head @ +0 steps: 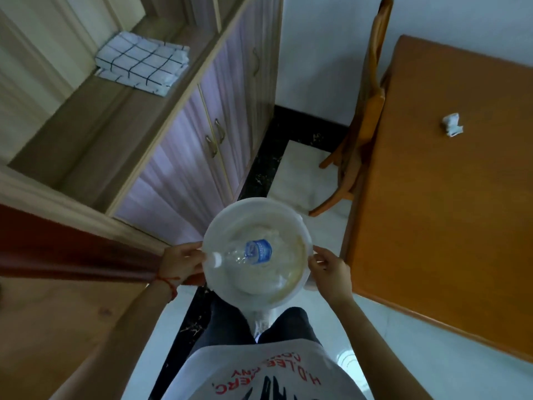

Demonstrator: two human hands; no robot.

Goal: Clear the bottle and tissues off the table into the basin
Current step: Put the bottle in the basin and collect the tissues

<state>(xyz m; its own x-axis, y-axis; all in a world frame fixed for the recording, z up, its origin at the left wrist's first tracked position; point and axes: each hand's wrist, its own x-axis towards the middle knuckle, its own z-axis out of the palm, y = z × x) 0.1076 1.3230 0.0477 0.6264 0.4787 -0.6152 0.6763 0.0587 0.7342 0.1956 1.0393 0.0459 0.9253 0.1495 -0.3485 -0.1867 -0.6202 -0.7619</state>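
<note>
Left hand (180,262) and right hand (328,268) extended forward, each grip closed on opposite rims of the basin (297,223), bottle (248,252) lying inside, crumpled tissue (452,125) on the table (432,212).

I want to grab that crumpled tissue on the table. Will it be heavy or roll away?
Probably very light: the tissue is a small crumpled wad. It likely squashes when pinched, since it looks soft and creased. Its lumpy shape probably won't roll on the flat table.

A crumpled tissue (452,125) lies on the wooden table (432,226).
</note>
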